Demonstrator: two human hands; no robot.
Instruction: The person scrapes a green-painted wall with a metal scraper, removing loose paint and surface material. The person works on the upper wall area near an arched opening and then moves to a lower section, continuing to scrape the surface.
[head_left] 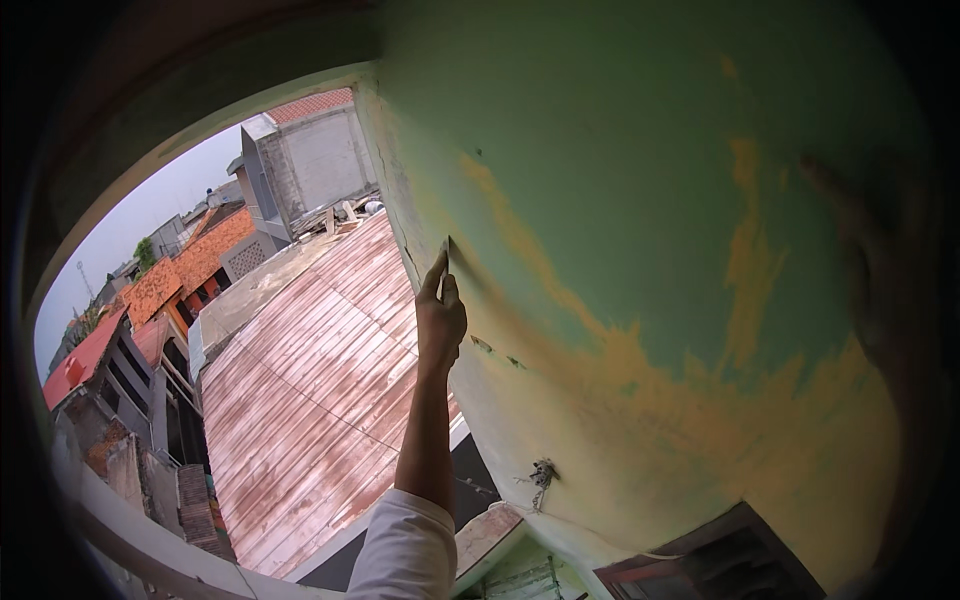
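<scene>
My left hand (442, 318) is raised near the wall's left edge, its fingers closed round a thin flat scraper (449, 250). The blade is seen nearly edge-on, its tip at the wall or very close. Green paint covers the upper wall (620, 190), while yellow patches (680, 400) show lower down and in streaks. Far to the right, my right hand (875, 225) is dim against the wall, fingers stretched out and nothing visible in it.
Beyond the opening on the left lies a reddish corrugated roof (310, 390), with other houses (190, 270) behind. A frayed cord bundle (543, 474) sticks out of the wall. Below right is a dark-framed louvred opening (720, 560). A curved pale ledge (170, 555) runs along the lower left.
</scene>
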